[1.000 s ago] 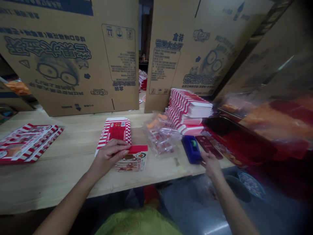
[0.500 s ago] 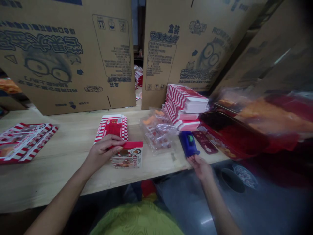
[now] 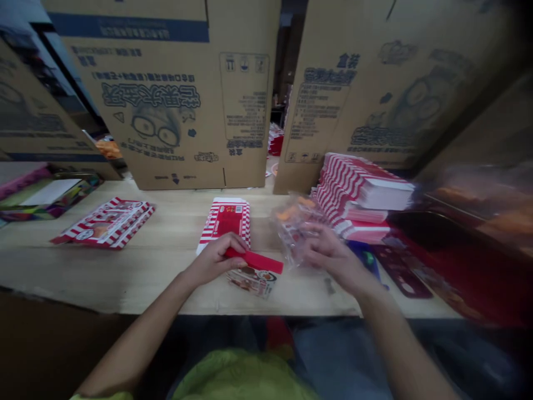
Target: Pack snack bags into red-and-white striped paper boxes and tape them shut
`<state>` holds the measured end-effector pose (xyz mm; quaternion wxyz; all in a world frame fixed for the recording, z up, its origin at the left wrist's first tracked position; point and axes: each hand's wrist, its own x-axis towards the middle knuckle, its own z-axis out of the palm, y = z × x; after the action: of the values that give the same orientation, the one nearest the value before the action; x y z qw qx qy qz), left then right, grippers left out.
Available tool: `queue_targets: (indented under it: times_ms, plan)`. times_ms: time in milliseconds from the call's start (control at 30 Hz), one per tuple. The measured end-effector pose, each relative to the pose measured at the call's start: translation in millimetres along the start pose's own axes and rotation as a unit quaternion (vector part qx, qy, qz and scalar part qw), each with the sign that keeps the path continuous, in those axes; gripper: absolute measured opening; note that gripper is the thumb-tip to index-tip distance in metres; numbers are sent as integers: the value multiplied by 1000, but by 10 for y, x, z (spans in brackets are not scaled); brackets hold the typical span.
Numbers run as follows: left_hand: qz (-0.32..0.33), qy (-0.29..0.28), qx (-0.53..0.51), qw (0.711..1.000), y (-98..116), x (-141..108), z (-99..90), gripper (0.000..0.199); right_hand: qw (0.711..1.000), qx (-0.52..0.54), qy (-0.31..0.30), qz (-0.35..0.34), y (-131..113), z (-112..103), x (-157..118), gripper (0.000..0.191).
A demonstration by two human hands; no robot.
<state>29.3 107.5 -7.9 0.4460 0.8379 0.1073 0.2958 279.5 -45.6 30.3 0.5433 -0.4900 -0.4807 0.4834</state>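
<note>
My left hand pinches the upper left edge of a small printed carton with a red top strip, held tilted over the table. Behind it a flat red-and-white striped carton lies on the wood, partly covered by my left hand. My right hand, blurred, has its fingers drawn together in front of a clear plastic bag of small packets. Whatever is between those fingers is too small to make out. Beside my right wrist sits a blue tape dispenser, partly hidden by the hand.
Striped flat cartons are stacked at the right, near a dark red tray. Printed striped packs lie at the left. Large cardboard boxes stand along the back. The table's front edge runs close to me.
My right hand has left the tape dispenser and moved left and up to the clear bag. The small carton in my left hand has tilted. The view has swung left.
</note>
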Motion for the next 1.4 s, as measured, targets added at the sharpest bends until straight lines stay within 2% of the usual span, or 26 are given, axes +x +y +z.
queue_targets:
  times_ms: [100,200,267,333,433,533,600,700,767,800,867,933,1033,1067,1100,1167,1267,1333,1400]
  plan:
    - [-11,-1,3,1000,7,-26,4,18,976,-112,-187,-7,-281,292,486,36]
    - [-22,6,-13,1000,1,-45,15,21,928,-228,-295,-15,-358,498,776,24]
    - [-22,12,-24,999,-12,-48,25,23,899,-296,-322,-18,-350,570,870,19]
    - [-15,16,-26,999,-27,-46,33,24,882,-330,-336,-16,-326,595,919,16]
    - [-1,15,-28,999,-45,-40,38,23,878,-324,-350,-12,-272,575,969,19]
    - [14,19,-25,999,-54,-41,38,23,889,-280,-361,19,-167,526,1001,24]
    - [22,25,-19,999,-57,-46,38,23,908,-205,-358,71,-48,502,990,27]
    - [16,29,-14,999,-56,-65,43,24,935,-19,-323,147,198,499,915,35]
    - [8,28,-12,999,-48,-80,51,25,941,73,-285,167,374,516,854,38]
    - [5,28,-12,1000,-43,-87,55,26,944,87,-271,170,453,526,830,39]
    - [0,29,-14,999,-33,-92,61,26,950,59,-256,170,565,536,802,40]
    - [-4,34,-14,999,-29,-84,61,27,961,11,-221,165,576,530,793,41]
    - [-10,39,-9,999,-33,-51,52,28,982,-61,-130,126,368,506,756,39]
    - [-13,38,-6,999,-34,-38,50,29,982,-101,-119,102,260,503,726,40]
    - [-16,38,-3,999,-36,-26,51,30,977,-151,-128,76,154,505,687,43]
    - [-18,42,0,999,-36,-3,67,33,944,-286,-162,30,-3,526,594,35]
    - [-20,66,-12,998,-28,37,111,38,899,-416,-126,-48,-28,585,475,20]
    - [-16,88,-15,996,2,49,116,42,897,-428,-84,-69,38,614,434,20]
    - [-1,114,-11,993,64,12,68,53,920,-388,-33,-38,98,604,416,23]
